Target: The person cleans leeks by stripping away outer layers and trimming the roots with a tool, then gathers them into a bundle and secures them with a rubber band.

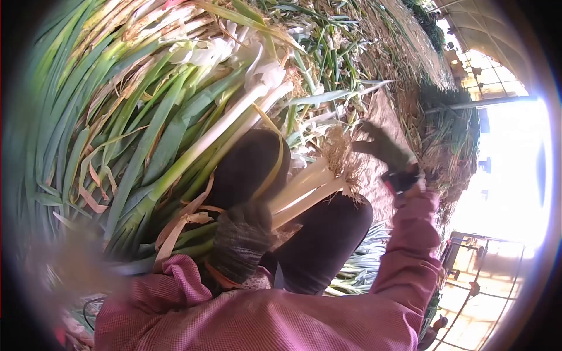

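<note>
My left hand (243,237), in a dark knitted glove, is closed around a bunch of green onions (304,196) across my lap. Their pale stalks point up and to the right, ending in brown, stringy roots (345,155). Beyond the root ends, my gloved right hand (380,149) is raised with its fingers apart and holds nothing. Another green onion with a long white stalk (228,117) lies loose beside my knee (249,167). The leaves of the held bunch are partly hidden behind my left hand and sleeve.
A large heap of green onions (140,117) fills the left side. Peeled white skins (205,50) and loose leaves litter the ground ahead. More bundled greens (448,126) stand at the right, near a metal frame (468,286) and a bright opening. A blurred shape (88,257) sits at lower left.
</note>
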{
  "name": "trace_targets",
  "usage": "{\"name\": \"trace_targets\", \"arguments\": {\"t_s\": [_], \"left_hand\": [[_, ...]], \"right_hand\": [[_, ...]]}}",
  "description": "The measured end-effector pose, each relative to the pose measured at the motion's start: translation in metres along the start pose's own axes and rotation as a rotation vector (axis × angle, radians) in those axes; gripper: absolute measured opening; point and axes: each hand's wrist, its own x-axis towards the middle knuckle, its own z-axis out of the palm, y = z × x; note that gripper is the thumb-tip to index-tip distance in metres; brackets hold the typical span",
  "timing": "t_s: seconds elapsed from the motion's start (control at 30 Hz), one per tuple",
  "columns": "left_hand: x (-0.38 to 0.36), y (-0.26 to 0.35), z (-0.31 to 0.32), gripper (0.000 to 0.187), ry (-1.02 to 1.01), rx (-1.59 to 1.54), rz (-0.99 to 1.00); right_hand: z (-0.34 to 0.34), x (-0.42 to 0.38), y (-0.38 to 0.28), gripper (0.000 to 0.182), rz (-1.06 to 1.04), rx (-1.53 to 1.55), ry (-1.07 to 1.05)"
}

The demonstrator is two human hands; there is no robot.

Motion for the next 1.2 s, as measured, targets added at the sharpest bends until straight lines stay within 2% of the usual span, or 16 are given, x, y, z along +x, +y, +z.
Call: {"name": "trace_targets", "arguments": {"t_s": [0.2,0.3,0.43,0.53,0.63,0.67,0.73,0.77,0.8,0.87,0.9,0.97,1.03,1.07,1.17,1.2], "left_hand": [[0.001,0.001,-0.004,0.034,-0.099,0.076,-0.007],[0.005,0.003,-0.006,0.033,-0.196,0.206,0.066],[0.001,-0.004,-0.006,0.033,-0.165,0.182,0.041],[0.007,0.002,-0.006,0.033,-0.169,0.144,-0.003],[0.012,0.004,-0.006,0.031,-0.169,0.164,0.030],[0.008,0.002,-0.002,0.027,-0.129,0.145,0.038],[0.008,0.000,-0.005,0.024,-0.153,0.063,0.033],[0.005,0.000,-0.008,0.023,-0.164,0.027,0.031],[0.001,0.001,-0.010,0.027,-0.162,0.016,-0.001],[-0.004,-0.002,-0.005,0.029,-0.154,0.052,0.007],[-0.005,-0.004,-0.005,0.030,-0.148,0.068,0.006],[-0.001,-0.020,-0.020,0.044,-0.261,-0.210,-0.033],[0.006,-0.046,-0.046,0.052,-0.319,-0.503,0.006],[0.015,-0.056,-0.055,0.059,-0.556,-0.386,0.054],[0.033,-0.095,-0.013,0.033,-0.738,-0.438,0.365],[0.033,-0.106,-0.013,0.030,-0.671,-0.424,0.482]], "right_hand": [[0.123,0.028,0.018,0.079,0.490,0.081,0.158],[0.122,0.043,0.059,0.083,0.666,0.123,0.318],[0.089,0.037,0.119,0.087,0.829,0.208,0.450],[0.058,0.017,0.088,0.091,0.661,0.213,0.386],[0.035,-0.036,0.008,0.095,0.353,0.351,0.616],[0.021,-0.064,-0.021,0.094,0.003,0.278,0.756],[0.008,-0.103,-0.101,0.088,-0.366,0.071,0.789],[0.011,-0.114,-0.143,0.086,-0.310,-0.145,0.639],[0.020,-0.118,-0.174,0.081,-0.392,-0.286,0.480],[0.049,-0.096,-0.195,0.055,-0.608,-0.461,0.594],[0.056,-0.084,-0.201,0.049,-0.608,-0.367,0.610],[0.084,-0.061,-0.201,0.049,-0.660,-0.371,0.898],[0.090,-0.050,-0.204,0.049,-0.749,-0.298,0.967],[0.092,-0.050,-0.204,0.048,-0.787,-0.258,0.993],[0.075,-0.062,-0.189,0.046,-0.892,-0.661,0.923],[0.061,-0.073,-0.192,0.045,-0.843,-0.640,0.807]]}}
